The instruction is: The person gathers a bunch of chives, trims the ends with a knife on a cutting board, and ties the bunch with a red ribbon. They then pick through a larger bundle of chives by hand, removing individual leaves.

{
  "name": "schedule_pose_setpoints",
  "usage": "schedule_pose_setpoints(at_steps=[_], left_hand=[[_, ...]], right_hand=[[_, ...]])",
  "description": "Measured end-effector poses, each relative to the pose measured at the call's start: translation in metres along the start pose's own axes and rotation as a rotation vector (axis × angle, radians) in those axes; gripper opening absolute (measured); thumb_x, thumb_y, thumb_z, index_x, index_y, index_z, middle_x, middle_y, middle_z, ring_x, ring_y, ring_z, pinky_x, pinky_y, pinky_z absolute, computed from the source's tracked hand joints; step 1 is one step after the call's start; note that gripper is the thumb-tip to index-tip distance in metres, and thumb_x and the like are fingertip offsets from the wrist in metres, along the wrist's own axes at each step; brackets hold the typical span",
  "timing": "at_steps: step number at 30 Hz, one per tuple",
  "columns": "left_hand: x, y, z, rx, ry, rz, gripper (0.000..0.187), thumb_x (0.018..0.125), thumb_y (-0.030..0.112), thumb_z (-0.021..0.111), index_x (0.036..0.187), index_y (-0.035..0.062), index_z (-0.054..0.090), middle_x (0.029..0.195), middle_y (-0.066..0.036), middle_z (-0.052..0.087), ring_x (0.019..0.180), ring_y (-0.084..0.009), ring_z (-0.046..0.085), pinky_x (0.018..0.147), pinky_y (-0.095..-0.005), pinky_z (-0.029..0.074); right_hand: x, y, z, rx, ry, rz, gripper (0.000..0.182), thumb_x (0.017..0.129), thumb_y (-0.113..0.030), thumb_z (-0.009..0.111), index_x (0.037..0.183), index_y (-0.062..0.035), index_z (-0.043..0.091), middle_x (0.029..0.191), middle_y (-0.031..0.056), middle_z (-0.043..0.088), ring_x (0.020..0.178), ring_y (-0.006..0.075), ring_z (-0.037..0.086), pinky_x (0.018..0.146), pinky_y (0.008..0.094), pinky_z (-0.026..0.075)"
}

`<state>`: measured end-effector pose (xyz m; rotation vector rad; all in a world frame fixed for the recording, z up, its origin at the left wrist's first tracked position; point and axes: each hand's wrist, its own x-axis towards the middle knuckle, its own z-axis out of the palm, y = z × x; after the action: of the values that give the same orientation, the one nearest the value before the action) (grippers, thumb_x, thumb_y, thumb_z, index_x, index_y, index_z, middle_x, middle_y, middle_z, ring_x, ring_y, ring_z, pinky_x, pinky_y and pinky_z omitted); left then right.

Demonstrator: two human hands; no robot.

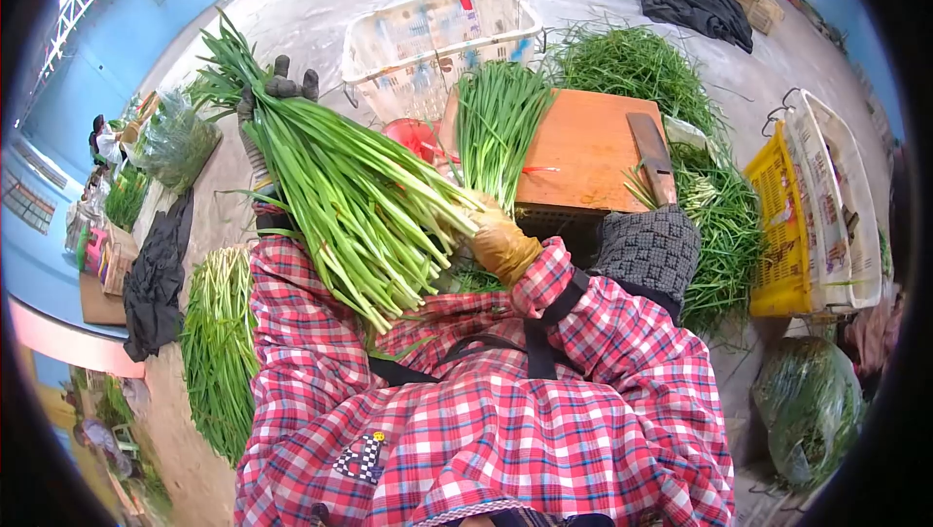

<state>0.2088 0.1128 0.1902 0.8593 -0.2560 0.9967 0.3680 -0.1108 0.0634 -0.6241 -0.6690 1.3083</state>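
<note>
A large bunch of garlic chives lies slantwise across my lap, leaves to the upper left and pale stem ends to the lower right. My left hand, in a dark grey glove, is closed around its leafy part. At the stem ends, my right hand in a yellow-brown glove has its fingers closed on some stems; the fingertips are partly hidden. Just beyond, a smaller chive bundle rests on an orange-brown board, near a red tie. A broad brownish knife lies along the board's right edge.
A white plastic crate stands behind the board, near a red container. Loose chives are heaped at the right, behind and at my left. Yellow and white crates stand on edge to the right.
</note>
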Motion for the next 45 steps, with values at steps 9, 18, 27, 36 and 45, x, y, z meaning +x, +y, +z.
schedule_pose_setpoints(at_steps=[9, 18, 27, 36, 45], left_hand=[[-0.011, 0.000, -0.050, -0.171, 0.064, -0.115, 0.058, 0.091, 0.031, 0.053, 0.125, -0.0134, 0.038, 0.087, -0.007, 0.062, 0.083, -0.0185, 0.062, 0.112, -0.0405, 0.029], [-0.022, -0.015, -0.077, -0.237, 0.249, -0.123, 0.052, 0.090, 0.033, 0.053, 0.115, -0.0125, 0.047, 0.090, -0.013, 0.064, 0.084, -0.0242, 0.062, 0.107, -0.0444, 0.035], [-0.031, 0.048, -0.157, 0.291, 0.534, -0.069, 0.049, 0.088, 0.034, 0.054, 0.109, -0.0103, 0.052, 0.092, -0.016, 0.065, 0.085, -0.0289, 0.062, 0.102, -0.0470, 0.040], [-0.026, 0.018, -0.095, 0.197, 0.696, -0.109, 0.041, 0.085, 0.035, 0.053, 0.100, -0.0028, 0.060, 0.100, -0.021, 0.065, 0.089, -0.0383, 0.061, 0.090, -0.0514, 0.047], [-0.031, 0.042, -0.091, 0.342, 0.814, 0.111, 0.023, 0.087, 0.027, 0.052, 0.089, 0.0054, 0.061, 0.088, -0.011, 0.066, 0.077, -0.0303, 0.062, 0.078, -0.0442, 0.051]], right_hand=[[-0.006, -0.030, 0.001, -0.110, 0.035, 0.045, 0.021, 0.087, -0.011, 0.065, 0.103, 0.0019, 0.064, 0.089, 0.0052, 0.067, 0.076, 0.0102, 0.062, 0.069, 0.0236, 0.051], [-0.031, -0.058, -0.023, -0.249, -0.129, 0.120, 0.026, 0.090, -0.028, 0.060, 0.093, -0.0027, 0.066, 0.082, 0.0005, 0.064, 0.071, 0.0062, 0.052, 0.065, 0.0205, 0.040], [-0.127, -0.108, -0.147, -1.991, 0.009, -0.008, 0.040, 0.079, -0.007, 0.061, 0.119, -0.0050, 0.059, 0.083, 0.0117, 0.064, 0.081, 0.0171, 0.062, 0.075, 0.0330, 0.049], [-0.012, -0.055, 0.023, -1.591, -0.156, -0.493, 0.047, 0.081, -0.020, 0.062, 0.127, -0.0151, 0.052, 0.072, 0.0140, 0.061, 0.061, 0.0310, 0.061, 0.055, 0.0409, 0.048], [-0.072, -0.074, -0.087, -1.171, -0.335, 0.315, 0.024, 0.086, -0.021, 0.059, 0.103, -0.0038, 0.064, 0.080, 0.0146, 0.066, 0.081, 0.0300, 0.065, 0.075, 0.0378, 0.050]])
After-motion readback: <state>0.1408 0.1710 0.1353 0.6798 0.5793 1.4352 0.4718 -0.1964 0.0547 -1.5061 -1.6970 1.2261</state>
